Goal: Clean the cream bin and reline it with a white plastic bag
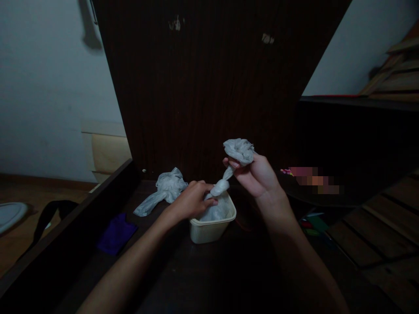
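Note:
A cream plastic tub [211, 231] stands on the dark surface in front of me. A whitish plastic bag [220, 187] with a knotted or twisted neck sits partly in it, its lower part inside the tub. My right hand [257, 176] is closed around the bag's neck, with the bunched top flaring out above the fingers. At the tub's left rim, my left hand [196, 198] pinches the bag just below the knot between thumb and fingers. Another crumpled plastic bag [168, 187] lies just behind my left hand. What the bag contains cannot be made out.
A purple cloth-like piece [116, 233] lies to the left, beside a raised dark wooden edge [72, 222]. Behind the tub rises a tall dark panel [209, 87]. Small colourful items [314, 224] rest at the right, near wooden slats [376, 222].

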A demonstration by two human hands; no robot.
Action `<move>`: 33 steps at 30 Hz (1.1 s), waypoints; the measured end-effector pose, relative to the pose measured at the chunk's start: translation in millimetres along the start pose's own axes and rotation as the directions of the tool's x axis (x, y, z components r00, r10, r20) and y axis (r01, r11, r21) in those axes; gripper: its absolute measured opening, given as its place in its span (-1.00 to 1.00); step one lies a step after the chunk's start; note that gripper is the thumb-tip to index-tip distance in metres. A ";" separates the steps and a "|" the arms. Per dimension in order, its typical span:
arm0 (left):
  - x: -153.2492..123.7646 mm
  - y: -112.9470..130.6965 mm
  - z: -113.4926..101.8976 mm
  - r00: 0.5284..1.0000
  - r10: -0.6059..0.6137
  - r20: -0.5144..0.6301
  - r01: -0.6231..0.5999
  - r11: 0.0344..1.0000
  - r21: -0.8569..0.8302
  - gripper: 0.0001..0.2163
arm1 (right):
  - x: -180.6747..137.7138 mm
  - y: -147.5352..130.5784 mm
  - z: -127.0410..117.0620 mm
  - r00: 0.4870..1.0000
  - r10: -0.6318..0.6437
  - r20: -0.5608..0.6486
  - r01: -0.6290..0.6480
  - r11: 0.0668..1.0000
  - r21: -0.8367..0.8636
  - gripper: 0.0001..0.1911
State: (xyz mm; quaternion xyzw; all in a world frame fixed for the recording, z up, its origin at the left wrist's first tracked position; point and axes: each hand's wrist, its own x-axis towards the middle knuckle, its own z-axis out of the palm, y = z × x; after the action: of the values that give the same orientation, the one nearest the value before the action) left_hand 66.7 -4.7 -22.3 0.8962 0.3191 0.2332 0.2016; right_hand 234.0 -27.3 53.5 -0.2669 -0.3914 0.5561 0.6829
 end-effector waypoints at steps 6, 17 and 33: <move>-0.5 -1.4 3.3 0.999 0.017 -0.044 -0.018 1.000 -0.014 -0.93 | 5.3 1.9 -5.7 0.996 -0.084 0.004 0.085 0.996 -0.033 -0.76; -0.6 5.3 3.6 0.969 0.039 -0.244 -0.126 0.928 -0.352 -0.83 | 10.0 23.7 -4.9 0.993 -0.110 -0.038 0.110 0.994 0.002 -0.97; 1.5 -6.8 -3.2 0.987 -0.095 -0.128 -0.039 0.638 -0.769 -0.61 | -12.6 35.2 -45.3 0.990 0.087 0.113 -0.018 0.863 -0.504 -0.76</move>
State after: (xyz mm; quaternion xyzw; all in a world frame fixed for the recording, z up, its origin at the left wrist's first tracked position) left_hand 62.7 1.8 -22.7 0.6990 0.2182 0.4131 0.5415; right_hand 251.3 -27.9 -2.6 -0.4083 -0.5594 0.4700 0.5472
